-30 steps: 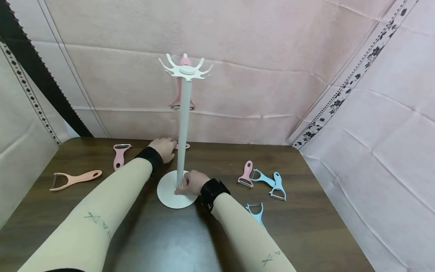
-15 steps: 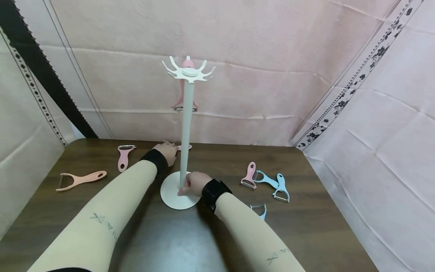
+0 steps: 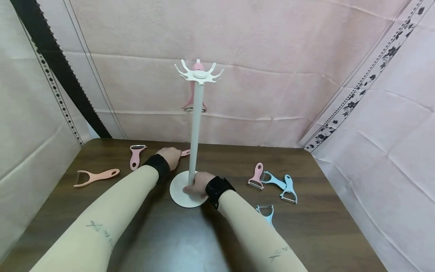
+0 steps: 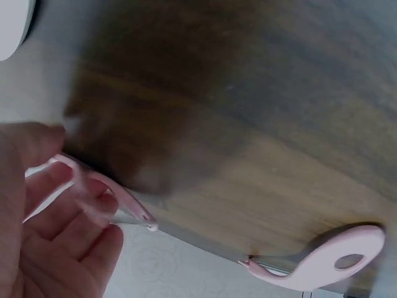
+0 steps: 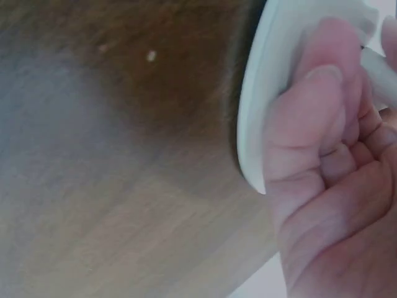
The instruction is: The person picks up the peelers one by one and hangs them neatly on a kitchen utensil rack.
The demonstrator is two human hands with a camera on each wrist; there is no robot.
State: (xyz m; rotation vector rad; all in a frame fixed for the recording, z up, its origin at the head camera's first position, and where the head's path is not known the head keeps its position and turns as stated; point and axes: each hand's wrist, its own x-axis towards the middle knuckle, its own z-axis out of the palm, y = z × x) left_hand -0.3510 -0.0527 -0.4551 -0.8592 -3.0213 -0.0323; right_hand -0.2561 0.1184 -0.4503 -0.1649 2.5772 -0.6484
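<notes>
Pink prongs [image 4: 126, 199] of the held peeler [image 3: 185, 153] show only in left-wrist view.

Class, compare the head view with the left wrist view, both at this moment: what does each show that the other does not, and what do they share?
Only the head view: the right hand, the stand's hooked top with a hanging pink peeler, the orange peeler and the blue peelers.

Only the left wrist view: the forked end of the held pink peeler and the palm side of the left hand.

Both: that hand, parts of its peeler, another pink peeler and the table.
</notes>
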